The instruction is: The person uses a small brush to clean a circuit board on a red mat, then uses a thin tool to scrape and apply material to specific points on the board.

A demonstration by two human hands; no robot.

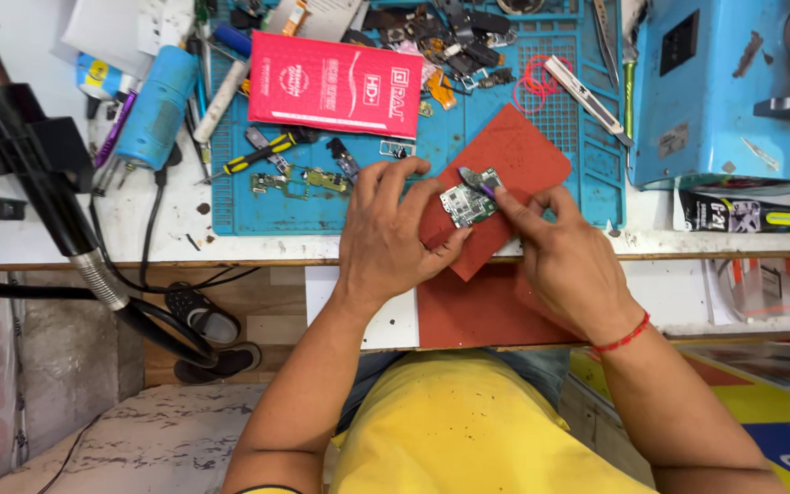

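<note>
**Circuit board worked on over a red mat**

A small green circuit board is pinched between the fingers of the left hand above a red mat that lies on the blue work mat. A thin purple-handled tool is gripped by the right hand, its tip set against the board's upper edge. A red packet and a yellow-handled screwdriver lie nearby.

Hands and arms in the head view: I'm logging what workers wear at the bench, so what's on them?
Both arms are bare, no gloves or sleeves showing. The right hand has a thin red thread bracelet at the wrist. The left hand wears nothing visible.
</note>
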